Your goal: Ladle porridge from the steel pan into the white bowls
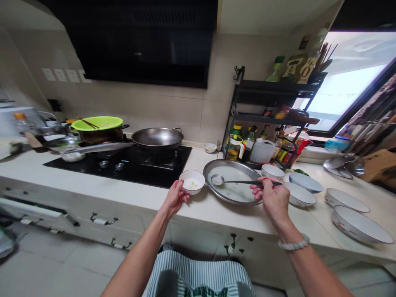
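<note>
The left hand [175, 197] holds a small bowl [193, 191] by its left side, thumb at the rim. The bowl is upright, near the front edge of the counter [154, 199] and just left of the basin [232, 201]; small bits lie inside it. Whether its base rests on the counter cannot be told from this angle.

The right hand [272, 200] is closed around the handle of a ladle [239, 182], whose head is to the left, within the basin's rim. The basin contains pale liquid. A bracelet [293, 243] is on the right wrist.

Five more bowls [352, 231] stand to the right of the basin. On the far side is a rack [260, 93] with bottles. To the left, a wok [157, 137] sits on the stove [144, 175]; farther left, chopsticks [89, 123] lie across a green tub [116, 121].
</note>
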### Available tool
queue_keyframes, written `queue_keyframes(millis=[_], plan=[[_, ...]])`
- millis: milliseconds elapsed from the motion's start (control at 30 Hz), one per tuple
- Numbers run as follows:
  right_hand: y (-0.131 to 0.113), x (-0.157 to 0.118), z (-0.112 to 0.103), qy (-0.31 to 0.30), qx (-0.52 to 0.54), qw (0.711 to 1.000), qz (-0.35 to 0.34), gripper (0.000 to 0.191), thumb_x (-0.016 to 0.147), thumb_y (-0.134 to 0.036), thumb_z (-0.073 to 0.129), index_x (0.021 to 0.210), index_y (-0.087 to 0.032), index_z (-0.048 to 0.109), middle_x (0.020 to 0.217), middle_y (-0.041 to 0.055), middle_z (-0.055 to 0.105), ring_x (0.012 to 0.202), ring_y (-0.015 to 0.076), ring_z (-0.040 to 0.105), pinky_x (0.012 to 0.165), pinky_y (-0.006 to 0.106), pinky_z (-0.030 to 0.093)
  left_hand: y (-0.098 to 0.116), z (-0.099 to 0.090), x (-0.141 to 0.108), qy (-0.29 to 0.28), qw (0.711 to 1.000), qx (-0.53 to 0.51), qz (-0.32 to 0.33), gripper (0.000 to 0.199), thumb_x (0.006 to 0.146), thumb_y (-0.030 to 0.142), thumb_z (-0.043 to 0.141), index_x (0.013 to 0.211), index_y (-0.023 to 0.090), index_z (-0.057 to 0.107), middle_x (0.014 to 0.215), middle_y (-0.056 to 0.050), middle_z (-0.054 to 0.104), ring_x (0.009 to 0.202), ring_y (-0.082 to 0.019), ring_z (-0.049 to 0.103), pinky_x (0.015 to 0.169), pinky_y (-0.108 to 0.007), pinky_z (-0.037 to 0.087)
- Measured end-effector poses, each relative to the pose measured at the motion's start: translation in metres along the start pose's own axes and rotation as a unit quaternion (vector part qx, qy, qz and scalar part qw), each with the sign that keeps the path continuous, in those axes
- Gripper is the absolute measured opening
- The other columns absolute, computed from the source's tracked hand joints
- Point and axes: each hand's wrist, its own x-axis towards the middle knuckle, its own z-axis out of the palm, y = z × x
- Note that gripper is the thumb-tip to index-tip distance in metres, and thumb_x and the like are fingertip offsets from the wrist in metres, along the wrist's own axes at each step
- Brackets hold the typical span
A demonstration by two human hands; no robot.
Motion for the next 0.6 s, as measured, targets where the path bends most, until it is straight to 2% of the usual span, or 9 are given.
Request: queue_keyframes(millis=[133, 367, 600], plan=[[-0.003, 0.003, 0.004, 0.005, 0.01, 1.0, 0.001, 0.024, 0.07, -0.038, 0.066, 0.077, -0.017, 0.059, 0.05, 0.0044, 0.064, 0.036, 0.0152, 0.056, 0.029, 0.021, 0.042, 0.0, 0.0, 0.0, -0.002, 1.0, 0.006, 0.0, 0.056, 0.065, 0.053, 0.081, 0.089, 0.021, 0.042, 0.056, 0.009, 0.055, 0.037, -0.011, 0.057, 0.03, -0.015, 0.036], [-0.012, 0.002, 0.018, -0.007, 0.03, 0.999, -0.018, 0.021, 0.073, -0.038, 0.064, 0.079, -0.018, 0.058, 0.05, 0.0025, 0.063, 0.037, 0.015, 0.058, 0.03, 0.02, 0.042, -0.001, 0.001, 0.0, 0.001, 1.0, -0.002, 0.001, 0.053, 0.066, 0.052, 0.08, 0.086, 0.022, 0.042, 0.05, 0.011, 0.048, 0.037, -0.011, 0.056, 0.031, -0.015, 0.037], [-0.019, -0.014, 0.048, -0.101, -0.005, 0.993, -0.066, 0.032, 0.081, -0.049, 0.061, 0.081, -0.018, 0.057, 0.048, -0.0004, 0.061, 0.039, 0.0156, 0.06, 0.032, 0.021, 0.045, -0.003, -0.001, 0.002, 0.008, 1.0, 0.011, 0.004, 0.055, 0.065, 0.055, 0.08, 0.084, 0.022, 0.04, 0.046, 0.012, 0.046, 0.036, -0.011, 0.055, 0.031, -0.015, 0.037]])
